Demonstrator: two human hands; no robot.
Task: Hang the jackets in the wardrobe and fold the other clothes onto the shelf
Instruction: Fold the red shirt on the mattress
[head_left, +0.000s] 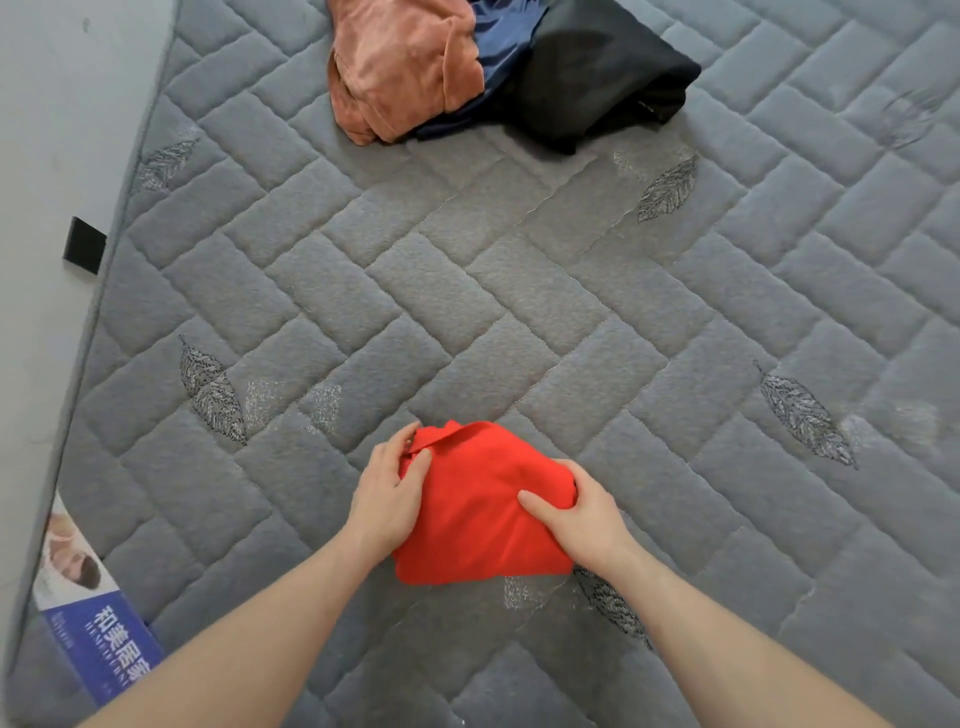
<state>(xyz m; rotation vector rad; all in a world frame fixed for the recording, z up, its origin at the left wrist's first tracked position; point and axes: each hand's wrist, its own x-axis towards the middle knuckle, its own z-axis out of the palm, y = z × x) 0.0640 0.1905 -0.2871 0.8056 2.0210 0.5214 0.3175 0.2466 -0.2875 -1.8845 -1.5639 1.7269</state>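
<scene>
1. Red garment (480, 512): folded into a compact bundle, it lies on the grey quilted mattress (519, 291) in the lower centre of the frame, with a loose edge or collar sticking up at its upper left corner.
2. Left hand (389, 493): it grips the bundle's left side, fingers curled round the upper left edge and the thumb pressed onto the cloth just below the raised fold.
3. Right hand (576, 512): it grips the bundle's right side, thumb lying flat across the top of the fabric and pointing toward the middle, the other fingers wrapped over the right edge and mostly hidden by the cloth.
4. Both bare forearms enter from the bottom corners of the frame and converge on the bundle.
5. Pile of other clothes, top centre of the frame, well apart from the red bundle: a rust-orange plush garment (400, 67) on the left, a dark blue garment (498, 47) in the middle, partly covered, and a black garment (602, 73) on the right. All three are crumpled and touching one another.
6. Mattress surface: a herringbone quilt pattern with embroidered leaf motifs (213, 392) scattered across it.
7. Left edge of the frame: a pale wall (47, 156) runs alongside the mattress, and a black tab (83, 244) sticks out at the mattress edge.
8. Lower left corner: a blue and white printed label (93, 618) with Chinese characters sits on the mattress edge.
</scene>
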